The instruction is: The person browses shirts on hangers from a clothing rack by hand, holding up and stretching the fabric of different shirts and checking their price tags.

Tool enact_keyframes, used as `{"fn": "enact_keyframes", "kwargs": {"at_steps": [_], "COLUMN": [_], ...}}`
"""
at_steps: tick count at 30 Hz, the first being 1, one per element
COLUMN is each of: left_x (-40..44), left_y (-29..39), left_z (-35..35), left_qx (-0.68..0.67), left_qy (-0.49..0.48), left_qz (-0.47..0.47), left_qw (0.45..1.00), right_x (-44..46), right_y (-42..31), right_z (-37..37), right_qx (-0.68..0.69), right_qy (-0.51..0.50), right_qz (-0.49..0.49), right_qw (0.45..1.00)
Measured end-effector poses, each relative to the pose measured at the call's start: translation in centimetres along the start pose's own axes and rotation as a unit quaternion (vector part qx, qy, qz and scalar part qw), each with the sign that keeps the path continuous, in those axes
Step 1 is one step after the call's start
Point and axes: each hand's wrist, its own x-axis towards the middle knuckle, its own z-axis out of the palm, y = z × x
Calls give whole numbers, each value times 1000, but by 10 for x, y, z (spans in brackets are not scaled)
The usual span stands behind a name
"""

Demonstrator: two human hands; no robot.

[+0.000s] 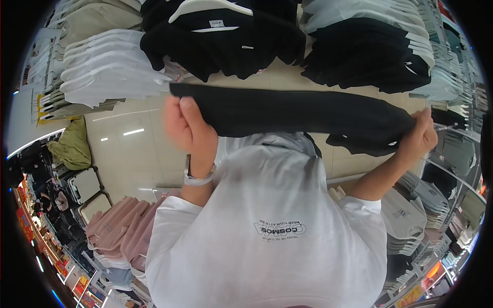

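Note:
A long, narrow black garment (298,110), folded or bunched lengthwise, is stretched sideways in front of my chest. My left hand (192,126) is closed on its left end, fingers slightly smeared by motion, with a band on the wrist. At the other end, my right hand (421,134) grips the cloth, and a loose flap with a small white mark hangs beside it. Whether the garment is a top or trousers, I cannot tell. Just beyond it hangs a black shirt (223,51) on a white hanger (210,7).
White shirts (102,66) hang in a row at upper left; black shirts (364,56) hang at upper right. Pink garments (120,226) are at lower left, grey ones (403,210) at lower right. A green cloth (72,146) lies near a pale case (84,185). Tiled floor (133,138) shows between the racks.

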Motion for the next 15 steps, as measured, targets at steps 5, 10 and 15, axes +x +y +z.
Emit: {"fn": "enact_keyframes", "kwargs": {"at_steps": [5, 10, 15], "left_x": [8, 9, 3], "left_y": [-1, 57, 79], "left_z": [13, 20, 35], "left_qx": [-27, -36, 129], "left_qy": [-34, -316, -490], "left_qz": [-64, 159, 105], "left_qw": [997, 935, 856], "right_x": [-10, -24, -38], "right_y": [-24, -51, -76], "right_z": [28, 61, 78], "right_qx": [-12, -22, -22], "right_qy": [-93, -148, -193], "right_qz": [-85, -165, -211], "right_qw": [992, 975, 958]}}
